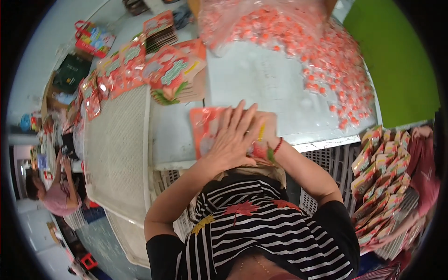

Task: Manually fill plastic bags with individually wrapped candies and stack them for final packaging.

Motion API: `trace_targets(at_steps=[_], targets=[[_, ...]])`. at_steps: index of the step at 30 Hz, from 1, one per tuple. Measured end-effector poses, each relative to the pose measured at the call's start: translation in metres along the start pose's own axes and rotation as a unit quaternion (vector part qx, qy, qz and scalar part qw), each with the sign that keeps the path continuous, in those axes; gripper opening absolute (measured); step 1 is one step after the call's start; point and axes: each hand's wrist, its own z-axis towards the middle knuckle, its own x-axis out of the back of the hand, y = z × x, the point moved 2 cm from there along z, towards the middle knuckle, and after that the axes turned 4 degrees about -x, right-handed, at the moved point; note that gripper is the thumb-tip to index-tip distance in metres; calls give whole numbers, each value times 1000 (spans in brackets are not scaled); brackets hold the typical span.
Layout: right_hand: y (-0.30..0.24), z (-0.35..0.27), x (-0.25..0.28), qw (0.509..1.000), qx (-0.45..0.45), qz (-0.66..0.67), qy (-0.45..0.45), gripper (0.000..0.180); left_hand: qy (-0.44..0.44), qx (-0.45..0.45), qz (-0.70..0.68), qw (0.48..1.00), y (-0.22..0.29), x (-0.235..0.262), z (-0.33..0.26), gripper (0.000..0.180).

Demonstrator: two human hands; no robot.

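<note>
My left hand (232, 136) lies flat with its fingers spread on an orange-red packet (202, 128) in clear plastic. The packet rests near the front edge of the pale grey table (261, 79). A brown card backing (269, 120) sticks out from under the fingers. My right hand (262, 148) is mostly hidden beneath the left one. Only its wrist, with a red string bracelet (278, 145), shows, so its grip cannot be made out.
Small orange items in clear bags (322, 56) are heaped at the back right. Red printed cards (172, 70) are stacked at the back left beside a white perforated tray (116, 144). Finished packets (382, 179) fill a crate at right. A person (53, 196) sits far left.
</note>
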Motion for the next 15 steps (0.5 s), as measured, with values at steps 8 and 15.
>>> trace_targets(at_steps=[8,15], targets=[[36,-3,10,929,-82,333,-139,42,25,14,-9,1000,-5,-25,-13,100],[-26,-6,59,982,-64,0,-180,28,57,100,70,991,-32,-20,-17,72]])
